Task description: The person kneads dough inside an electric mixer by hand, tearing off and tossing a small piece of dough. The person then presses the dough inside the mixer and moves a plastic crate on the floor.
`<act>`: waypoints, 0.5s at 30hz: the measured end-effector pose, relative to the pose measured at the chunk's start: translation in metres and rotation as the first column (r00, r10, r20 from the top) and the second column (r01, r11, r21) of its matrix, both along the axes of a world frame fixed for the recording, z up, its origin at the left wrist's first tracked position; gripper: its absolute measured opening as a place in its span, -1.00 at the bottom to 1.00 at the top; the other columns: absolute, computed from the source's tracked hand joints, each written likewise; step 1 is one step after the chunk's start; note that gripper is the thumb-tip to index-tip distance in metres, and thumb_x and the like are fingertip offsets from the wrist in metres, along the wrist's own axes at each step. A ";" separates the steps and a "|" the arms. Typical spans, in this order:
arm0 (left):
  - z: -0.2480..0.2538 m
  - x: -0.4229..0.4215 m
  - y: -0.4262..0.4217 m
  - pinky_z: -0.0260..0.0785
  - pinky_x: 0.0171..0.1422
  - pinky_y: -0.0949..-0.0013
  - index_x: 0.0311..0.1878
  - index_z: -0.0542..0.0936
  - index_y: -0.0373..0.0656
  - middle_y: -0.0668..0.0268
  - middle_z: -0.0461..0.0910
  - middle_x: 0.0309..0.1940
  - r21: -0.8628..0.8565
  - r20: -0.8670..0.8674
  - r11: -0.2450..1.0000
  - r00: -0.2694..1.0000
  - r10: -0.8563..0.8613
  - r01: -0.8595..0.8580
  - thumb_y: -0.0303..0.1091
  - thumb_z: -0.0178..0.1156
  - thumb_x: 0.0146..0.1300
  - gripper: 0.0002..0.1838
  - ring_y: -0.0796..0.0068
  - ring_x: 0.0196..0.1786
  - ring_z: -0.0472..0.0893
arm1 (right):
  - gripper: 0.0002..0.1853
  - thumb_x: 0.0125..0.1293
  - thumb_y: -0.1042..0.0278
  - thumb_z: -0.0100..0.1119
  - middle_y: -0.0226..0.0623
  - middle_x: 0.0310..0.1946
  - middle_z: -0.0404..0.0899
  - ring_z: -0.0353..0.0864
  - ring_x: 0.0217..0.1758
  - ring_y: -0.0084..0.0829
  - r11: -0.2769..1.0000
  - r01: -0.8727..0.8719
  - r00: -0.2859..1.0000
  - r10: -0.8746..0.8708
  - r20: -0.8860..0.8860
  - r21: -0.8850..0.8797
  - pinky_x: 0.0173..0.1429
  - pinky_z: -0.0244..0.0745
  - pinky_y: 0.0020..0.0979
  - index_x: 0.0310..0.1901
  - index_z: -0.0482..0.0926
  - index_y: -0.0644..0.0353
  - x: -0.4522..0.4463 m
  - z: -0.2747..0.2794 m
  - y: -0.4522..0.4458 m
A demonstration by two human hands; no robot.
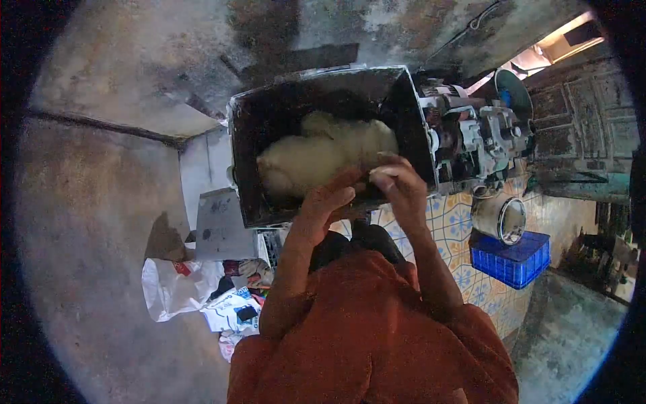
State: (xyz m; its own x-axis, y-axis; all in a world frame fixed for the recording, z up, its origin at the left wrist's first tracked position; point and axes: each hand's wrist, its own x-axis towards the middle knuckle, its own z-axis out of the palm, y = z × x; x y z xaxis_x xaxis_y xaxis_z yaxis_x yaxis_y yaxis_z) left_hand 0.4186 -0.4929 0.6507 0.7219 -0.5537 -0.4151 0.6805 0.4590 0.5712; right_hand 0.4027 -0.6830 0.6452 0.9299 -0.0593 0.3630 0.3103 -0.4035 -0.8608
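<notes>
A large pale lump of dough lies in a dark, deep metal bin in front of me. My left hand is at the bin's near side, over the front edge of the dough, with its fingers curled inward and the thumb bent. My right hand is close beside it, thumb and fingers drawn together in a pinch. Pale residue seems to be on the right fingertips. Whatever either hand has between its fingers is too small or hidden to name. The left fingertips point toward the right hand.
Machinery with a motor adjoins the bin's right side. A pale round tub rests on a blue crate over patterned floor tiles. White bags and cloths lie at the left, near a grey metal panel. A wall rises behind the bin.
</notes>
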 end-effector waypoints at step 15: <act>0.000 0.008 0.003 0.44 0.16 0.15 0.42 0.23 -0.15 0.01 0.32 0.33 0.552 0.826 0.541 0.506 -0.249 -0.635 -0.02 0.51 -0.02 -0.01 0.13 0.25 0.49 | -0.71 0.35 0.21 0.18 -0.28 -0.23 0.67 0.60 -0.16 -0.50 0.914 -0.063 0.809 0.282 -0.516 0.401 -0.02 0.50 -0.43 -0.13 0.63 0.31 -0.009 0.029 0.012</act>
State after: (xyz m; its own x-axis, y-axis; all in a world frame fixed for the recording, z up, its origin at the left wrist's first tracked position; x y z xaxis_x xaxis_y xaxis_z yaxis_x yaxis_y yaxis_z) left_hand 0.4262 -0.4903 0.6508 0.9591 -0.1459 0.2427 -0.2808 -0.3798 0.8814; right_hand 0.3939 -0.6707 0.6741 0.9682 0.1017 -0.2286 -0.2267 -0.0299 -0.9735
